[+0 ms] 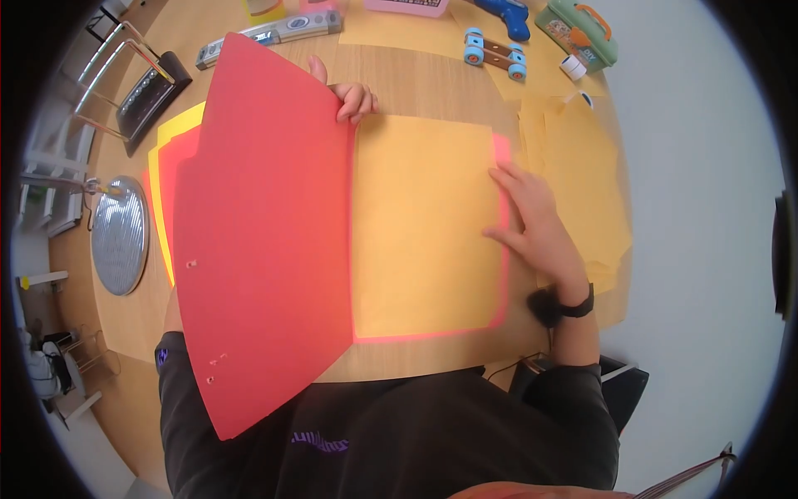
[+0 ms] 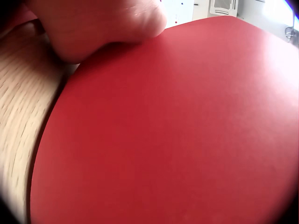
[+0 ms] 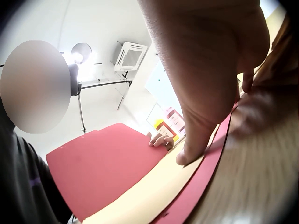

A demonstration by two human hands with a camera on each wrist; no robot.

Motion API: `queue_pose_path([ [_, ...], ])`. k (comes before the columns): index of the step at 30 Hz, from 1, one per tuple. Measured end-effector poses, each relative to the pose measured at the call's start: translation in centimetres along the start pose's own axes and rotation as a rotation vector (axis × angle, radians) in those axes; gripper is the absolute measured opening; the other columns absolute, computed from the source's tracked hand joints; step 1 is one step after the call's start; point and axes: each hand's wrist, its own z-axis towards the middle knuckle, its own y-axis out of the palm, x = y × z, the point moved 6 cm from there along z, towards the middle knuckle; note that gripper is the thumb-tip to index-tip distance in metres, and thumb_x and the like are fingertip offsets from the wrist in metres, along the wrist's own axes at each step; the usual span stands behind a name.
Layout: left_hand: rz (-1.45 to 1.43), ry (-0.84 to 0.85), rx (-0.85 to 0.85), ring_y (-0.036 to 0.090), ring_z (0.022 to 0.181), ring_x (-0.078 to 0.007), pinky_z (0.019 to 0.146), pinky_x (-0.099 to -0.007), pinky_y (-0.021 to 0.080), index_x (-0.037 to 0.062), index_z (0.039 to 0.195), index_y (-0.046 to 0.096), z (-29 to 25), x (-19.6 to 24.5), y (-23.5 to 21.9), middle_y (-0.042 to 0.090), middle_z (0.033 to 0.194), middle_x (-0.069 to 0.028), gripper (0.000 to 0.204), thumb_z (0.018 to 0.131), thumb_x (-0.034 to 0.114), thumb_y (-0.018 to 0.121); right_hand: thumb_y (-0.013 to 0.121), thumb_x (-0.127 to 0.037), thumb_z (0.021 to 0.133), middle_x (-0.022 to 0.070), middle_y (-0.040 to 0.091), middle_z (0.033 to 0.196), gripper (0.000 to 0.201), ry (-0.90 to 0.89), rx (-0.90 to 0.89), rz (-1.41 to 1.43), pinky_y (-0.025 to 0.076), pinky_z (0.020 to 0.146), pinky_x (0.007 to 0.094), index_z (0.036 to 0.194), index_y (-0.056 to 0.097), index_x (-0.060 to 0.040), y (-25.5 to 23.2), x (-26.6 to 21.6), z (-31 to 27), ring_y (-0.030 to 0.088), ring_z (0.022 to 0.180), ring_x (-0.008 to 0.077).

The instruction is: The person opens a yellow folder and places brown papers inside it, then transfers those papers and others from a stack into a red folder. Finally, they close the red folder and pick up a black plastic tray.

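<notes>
A red folder [image 1: 266, 241] lies open on the wooden table [image 1: 432, 75], its front cover lifted. My left hand [image 1: 349, 98] grips the cover's top edge, fingers curled over it; in the left wrist view the red folder [image 2: 177, 130] fills the frame under the left hand [image 2: 103, 28]. A yellow sheet [image 1: 424, 224] lies flat on the folder's back cover. My right hand [image 1: 532, 216] rests open and flat on the sheet's right edge; in the right wrist view the right hand [image 3: 210, 84] presses its thumb on the yellow sheet [image 3: 154, 186].
Loose yellow sheets [image 1: 582, 191] are stacked right of the folder, more folders [image 1: 170, 141] lie under its left side. At the table's far edge: a spirit level [image 1: 270, 33], a wheeled toy [image 1: 495, 51], a blue tool [image 1: 509, 15], a green case [image 1: 578, 32]. A round metal lamp [image 1: 119, 234] sits left.
</notes>
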Motion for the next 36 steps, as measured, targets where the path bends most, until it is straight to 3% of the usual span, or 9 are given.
queue_pose_path([
  [5,0.043,0.002,-0.025,0.042,0.076,-0.0185,0.096,-0.0337,0.039,0.0173,0.057,0.042,0.2,-0.3,-0.6,0.041,0.063,0.0,0.085,0.1,0.069,-0.01,0.078,-0.035,0.085,0.0127,0.043,0.153,0.071,-0.013,0.004,0.009,0.033,0.114,0.0473,0.145,0.05,-0.0079,0.1,0.4,0.1,0.043,0.135,0.0359],
  [11,0.021,-0.026,0.063,0.043,0.079,-0.0203,0.1,-0.0358,0.039,0.0143,0.058,0.042,-0.1,-0.2,-0.4,0.042,0.064,-0.0027,0.087,0.098,0.071,-0.01,0.079,-0.042,0.083,0.0163,0.04,0.156,0.087,0.046,0.023,0.027,0.032,0.115,0.0462,0.15,0.043,-0.0022,0.0,-0.8,0.3,0.041,0.137,0.0374],
  [13,0.016,0.002,-0.031,0.043,0.08,-0.021,0.099,-0.0362,0.04,0.0137,0.058,0.043,0.1,0.0,-0.3,0.042,0.064,-0.0031,0.087,0.099,0.071,-0.009,0.08,-0.045,0.081,0.0175,0.039,0.156,0.094,-0.022,0.014,-0.13,0.032,0.115,0.0462,0.153,0.038,0.0005,0.6,-0.8,-0.1,0.04,0.138,0.0378],
  [17,0.068,-0.047,0.014,0.043,0.079,-0.0215,0.096,-0.0354,0.04,0.0131,0.058,0.043,0.0,-0.2,-0.4,0.043,0.066,-0.004,0.088,0.099,0.072,-0.008,0.08,-0.044,0.082,0.0171,0.04,0.156,0.091,-0.012,0.009,-0.109,0.032,0.114,0.046,0.151,0.041,0.0005,0.5,-0.3,-0.1,0.04,0.138,0.0374],
  [20,-0.03,-0.012,-0.072,0.042,0.079,-0.0218,0.093,-0.0339,0.04,0.0129,0.059,0.044,0.2,-0.8,-0.5,0.044,0.069,-0.0044,0.088,0.098,0.074,-0.007,0.079,-0.041,0.083,0.0167,0.042,0.154,0.082,-0.042,0.05,-0.08,0.032,0.114,0.0455,0.149,0.047,-0.0033,0.1,-0.4,-0.3,0.042,0.136,0.0372],
  [25,-0.159,-0.076,-0.072,0.044,0.083,-0.0226,0.091,-0.0333,0.039,0.0128,0.061,0.045,0.1,-1.1,-0.4,0.046,0.07,-0.0043,0.09,0.095,0.079,-0.005,0.075,-0.015,0.086,0.0147,0.052,0.145,0.045,-0.046,0.039,0.022,0.033,0.113,0.0456,0.13,0.067,-0.0093,-0.1,-0.8,-0.1,0.045,0.134,0.0362],
  [29,-0.038,-0.086,-0.027,0.045,0.083,-0.0223,0.088,-0.0335,0.04,0.0122,0.061,0.046,0.1,-0.9,-0.6,0.047,0.071,-0.0044,0.09,0.095,0.08,-0.003,0.069,-0.001,0.084,0.0138,0.056,0.14,0.039,-0.093,0.081,0.119,0.038,0.11,0.0441,0.122,0.07,-0.007,-0.4,-0.6,-0.1,0.051,0.128,0.0341],
  [34,0.066,-0.056,-0.023,0.044,0.082,-0.0211,0.085,-0.0324,0.04,0.0117,0.061,0.045,0.0,-0.8,-0.8,0.046,0.073,-0.0044,0.089,0.097,0.078,-0.001,0.064,0.005,0.091,0.0157,0.057,0.139,0.021,0.155,0.351,0.789,0.048,0.102,0.037,0.111,0.068,-0.0002,-2.6,1.7,-1.1,0.06,0.12,0.0236],
  [36,-0.036,-0.067,-0.035,0.042,0.082,-0.021,0.085,-0.032,0.039,0.0121,0.06,0.045,-0.1,-0.9,-0.3,0.045,0.072,-0.004,0.088,0.098,0.076,-0.001,0.062,0.004,0.094,0.0163,0.056,0.139,0.019,0.127,0.496,0.762,0.048,0.103,0.0365,0.112,0.067,0.0,-4.3,3.2,-1.7,0.059,0.121,0.0226],
])
